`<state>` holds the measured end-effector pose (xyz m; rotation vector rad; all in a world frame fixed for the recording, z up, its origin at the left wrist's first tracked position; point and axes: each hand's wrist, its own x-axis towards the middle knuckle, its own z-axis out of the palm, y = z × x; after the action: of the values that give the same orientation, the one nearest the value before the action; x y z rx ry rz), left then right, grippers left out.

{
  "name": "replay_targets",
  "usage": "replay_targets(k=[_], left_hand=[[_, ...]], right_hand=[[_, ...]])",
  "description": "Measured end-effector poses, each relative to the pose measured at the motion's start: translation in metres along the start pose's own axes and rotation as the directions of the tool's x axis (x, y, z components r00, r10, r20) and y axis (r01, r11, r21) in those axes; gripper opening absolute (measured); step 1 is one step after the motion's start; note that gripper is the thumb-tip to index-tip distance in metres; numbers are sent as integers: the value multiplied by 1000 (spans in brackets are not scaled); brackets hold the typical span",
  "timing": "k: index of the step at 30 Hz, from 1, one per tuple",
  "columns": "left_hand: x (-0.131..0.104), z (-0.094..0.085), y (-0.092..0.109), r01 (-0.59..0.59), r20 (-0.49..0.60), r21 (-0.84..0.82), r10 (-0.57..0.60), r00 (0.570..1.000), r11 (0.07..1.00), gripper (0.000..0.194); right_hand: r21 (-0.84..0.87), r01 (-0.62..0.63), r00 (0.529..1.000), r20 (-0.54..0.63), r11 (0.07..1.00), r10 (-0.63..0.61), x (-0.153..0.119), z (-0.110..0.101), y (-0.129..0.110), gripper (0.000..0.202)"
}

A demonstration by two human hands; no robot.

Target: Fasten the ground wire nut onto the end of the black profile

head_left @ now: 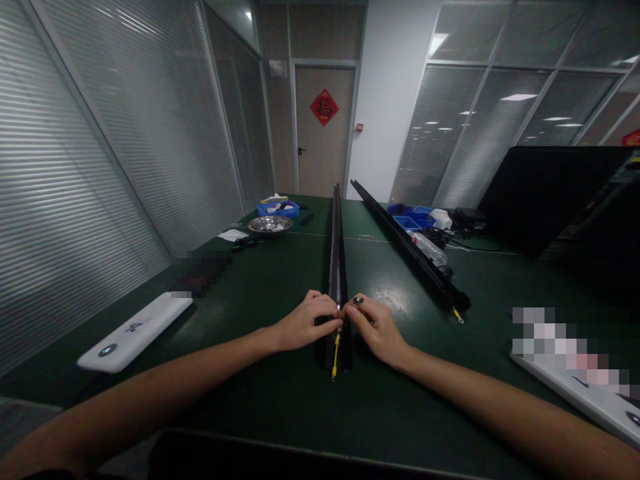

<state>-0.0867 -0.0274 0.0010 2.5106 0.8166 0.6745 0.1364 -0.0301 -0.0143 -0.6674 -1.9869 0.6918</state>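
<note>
A long black channel-shaped rail [336, 247] runs away from me down the middle of the green table. Over its near end, my left hand [309, 321] and my right hand [376, 328] meet with fingers pinched together. What the fingertips grip is too small and too covered to name. A small shiny metal piece [358, 301] shows at my right index finger; I cannot tell whether it is worn or held. From below the fingertips a yellow wire [337, 350] with a ring terminal lies along the rail's near end, pointing toward me.
A second black rail [400, 233] lies slantwise to the right, a yellow lead [457, 315] at its end. Farther back are a metal bowl [271, 225], a blue basket [278, 211], blue bins [417, 219] and a plastic bottle [429, 249]. White cases [137, 330] flank my arms.
</note>
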Motion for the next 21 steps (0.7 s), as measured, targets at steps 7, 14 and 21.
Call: replay_targets(k=[7, 14, 21], left_hand=[[0, -1, 1, 4, 4, -9, -4, 1000, 1000, 24], [0, -1, 1, -3, -1, -7, 3, 1000, 1000, 24], [-1, 0, -1, 21, -6, -16, -21, 1000, 1000, 24]], right_hand=[[27, 16, 1000, 1, 1000, -16, 1, -1, 0, 33], [19, -2, 1000, -1, 1000, 2, 1, 0, -3, 30], [28, 17, 1000, 1, 999, -17, 1, 1, 2, 31]])
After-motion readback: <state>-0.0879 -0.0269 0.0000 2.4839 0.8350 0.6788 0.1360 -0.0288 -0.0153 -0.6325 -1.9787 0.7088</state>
